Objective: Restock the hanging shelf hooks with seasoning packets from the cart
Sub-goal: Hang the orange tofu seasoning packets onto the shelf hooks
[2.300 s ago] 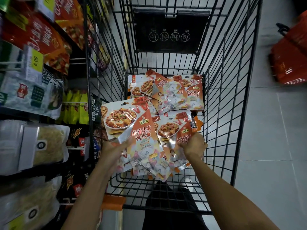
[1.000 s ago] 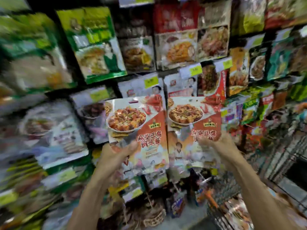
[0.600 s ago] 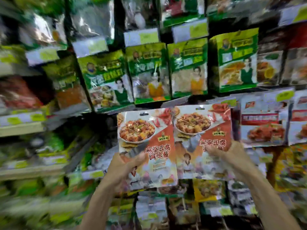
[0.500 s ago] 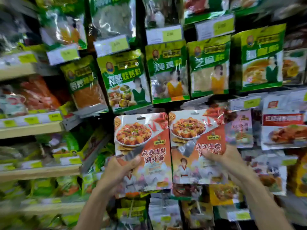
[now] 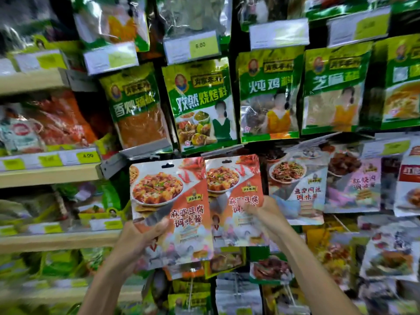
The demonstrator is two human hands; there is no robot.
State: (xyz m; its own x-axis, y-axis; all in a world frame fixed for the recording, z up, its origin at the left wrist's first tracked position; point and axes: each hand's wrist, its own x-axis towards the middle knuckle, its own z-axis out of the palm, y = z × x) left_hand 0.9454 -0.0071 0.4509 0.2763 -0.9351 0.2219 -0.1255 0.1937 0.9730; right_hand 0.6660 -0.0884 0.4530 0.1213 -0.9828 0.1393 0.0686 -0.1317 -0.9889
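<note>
Left hand (image 5: 138, 237) fingers grasping packet (image 5: 170, 210), right hand (image 5: 263, 214) likewise – second packet (image 5: 234, 196), edges overlapping

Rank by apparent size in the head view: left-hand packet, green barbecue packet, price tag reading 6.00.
1. Left-hand packet, though it is nearer the camera.
2. Green barbecue packet, not much smaller.
3. Price tag, clearly smallest.
</note>
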